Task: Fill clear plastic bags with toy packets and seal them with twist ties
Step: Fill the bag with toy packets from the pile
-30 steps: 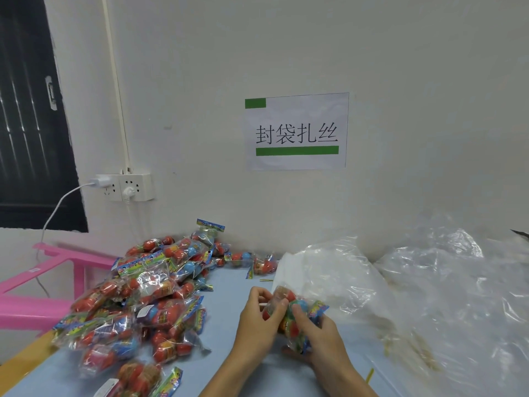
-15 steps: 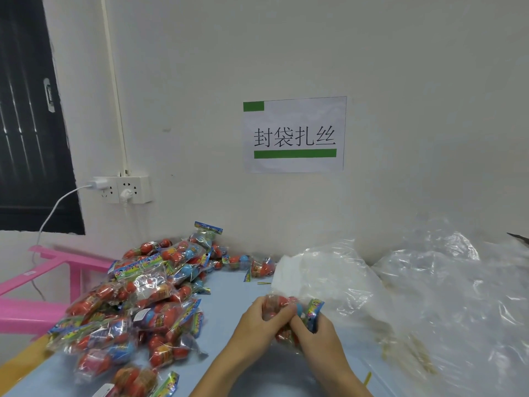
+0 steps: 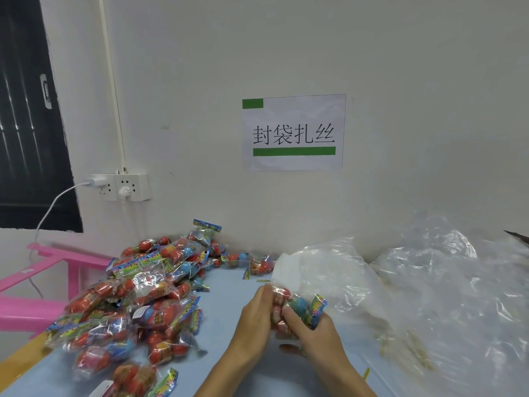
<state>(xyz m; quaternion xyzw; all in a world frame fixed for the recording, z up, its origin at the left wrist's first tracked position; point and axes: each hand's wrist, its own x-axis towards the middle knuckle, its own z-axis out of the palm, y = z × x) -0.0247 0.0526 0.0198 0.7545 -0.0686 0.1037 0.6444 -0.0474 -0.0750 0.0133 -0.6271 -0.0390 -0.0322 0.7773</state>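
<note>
Both hands grasp one small clear bag of toy packets (image 3: 289,312) just above the blue tabletop (image 3: 229,296): my left hand (image 3: 257,319) presses and curls on its near side, my right hand (image 3: 312,330) has the grip clenched around its lower part. I judge the main risk is slippage: the film is slick, so packets may spill before the neck is gathered. Loose twist ties (image 3: 406,342) lie under crumpled plastic sheeting (image 3: 429,282), so reaching for one means releasing one grip.
</note>
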